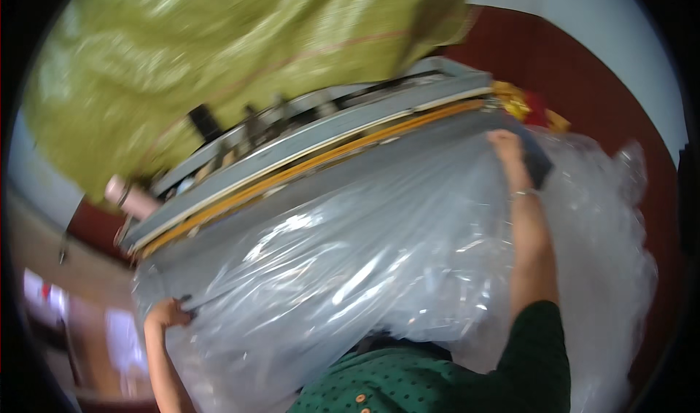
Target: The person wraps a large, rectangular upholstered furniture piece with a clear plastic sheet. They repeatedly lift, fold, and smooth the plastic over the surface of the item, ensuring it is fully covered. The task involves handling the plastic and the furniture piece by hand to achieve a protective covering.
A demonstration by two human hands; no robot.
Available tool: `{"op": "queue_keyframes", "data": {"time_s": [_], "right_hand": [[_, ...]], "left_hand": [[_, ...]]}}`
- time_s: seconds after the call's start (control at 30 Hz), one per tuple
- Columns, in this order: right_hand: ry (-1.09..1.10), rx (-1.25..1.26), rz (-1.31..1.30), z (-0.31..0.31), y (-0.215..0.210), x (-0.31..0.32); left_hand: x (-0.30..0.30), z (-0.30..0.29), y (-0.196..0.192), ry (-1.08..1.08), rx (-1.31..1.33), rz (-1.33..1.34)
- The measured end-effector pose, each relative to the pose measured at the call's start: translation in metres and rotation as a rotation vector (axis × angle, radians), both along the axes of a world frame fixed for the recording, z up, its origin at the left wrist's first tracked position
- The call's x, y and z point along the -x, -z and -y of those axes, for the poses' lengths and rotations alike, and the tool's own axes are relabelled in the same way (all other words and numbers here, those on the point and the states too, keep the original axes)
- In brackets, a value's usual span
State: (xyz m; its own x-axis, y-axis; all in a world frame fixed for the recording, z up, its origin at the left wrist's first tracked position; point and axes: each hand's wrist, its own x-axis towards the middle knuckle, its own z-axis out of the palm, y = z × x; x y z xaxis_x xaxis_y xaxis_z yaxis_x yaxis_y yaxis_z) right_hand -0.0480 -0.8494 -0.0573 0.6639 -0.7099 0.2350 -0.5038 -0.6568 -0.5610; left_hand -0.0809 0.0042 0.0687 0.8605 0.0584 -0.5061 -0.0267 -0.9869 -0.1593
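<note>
On the right end of the grey table: your right hand (504, 145), clenched on the far edge of the clear plastic sheet (364, 267); the arm is stretched well out from your body.
Left hand: your left hand (168, 314) sits low at the near left of the table, its fingers bent against the sheet; blur hides whether they grip it, so I cannot tell. Something dark shows at the fingertips, too unclear to name.
Plastic sheet: one, lying between your two hands and under them, over the grey table (219, 249) and down toward your waist. Slanting creases run across it from your right hand toward your left.
Wrist: one thin band (523, 192) on your right wrist.
Shirt: one, green with dark dots (408, 376), close behind the sheet's near side.
Orange strip: one long orange strip (328, 166), just beyond the table's far edge, along the front of the box.
Grey box: one long grey box (306, 132), with several small things inside, too blurred to count.
Pink bottle: one pink bottle (131, 197), tilted at the box's left end.
Black thing: one flat black thing (205, 123) at the box's back edge.
Yellow cover: one wide yellow cover (240, 41), crumpled behind the box.
Right side: one heap of clear plastic (601, 267) beside your right arm; yellow and red wrapping (526, 107) lies near the box's right end.
</note>
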Motion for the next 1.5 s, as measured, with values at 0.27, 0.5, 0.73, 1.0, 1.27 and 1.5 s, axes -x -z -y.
{"op": "queue_keyframes", "data": {"time_s": [0.27, 0.5, 0.73, 1.0, 1.27, 1.5], "right_hand": [[0.184, 0.293, -0.187, -0.047, 0.003, -0.007], [0.047, 0.468, -0.165, -0.002, 0.001, 0.007], [0.089, 0.448, -0.143, 0.056, 0.015, 0.044], [0.042, 0.408, -0.084, 0.059, 0.025, 0.035], [-0.080, -0.066, 0.497, 0.133, 0.015, 0.082], [-0.077, -0.326, 0.656, 0.094, -0.024, 0.114]], "left_hand": [[0.066, -0.147, -0.118, -0.372, 0.790, 0.594], [0.047, -0.103, 0.045, -0.106, 0.289, 1.256], [0.082, -0.146, 0.117, -0.448, 0.435, 1.086], [0.022, 0.032, 0.047, 0.254, 0.686, 0.849], [-0.014, 0.057, 0.081, 0.133, 0.519, 0.947], [-0.036, 0.051, 0.070, 0.053, 0.561, 0.848]]}}
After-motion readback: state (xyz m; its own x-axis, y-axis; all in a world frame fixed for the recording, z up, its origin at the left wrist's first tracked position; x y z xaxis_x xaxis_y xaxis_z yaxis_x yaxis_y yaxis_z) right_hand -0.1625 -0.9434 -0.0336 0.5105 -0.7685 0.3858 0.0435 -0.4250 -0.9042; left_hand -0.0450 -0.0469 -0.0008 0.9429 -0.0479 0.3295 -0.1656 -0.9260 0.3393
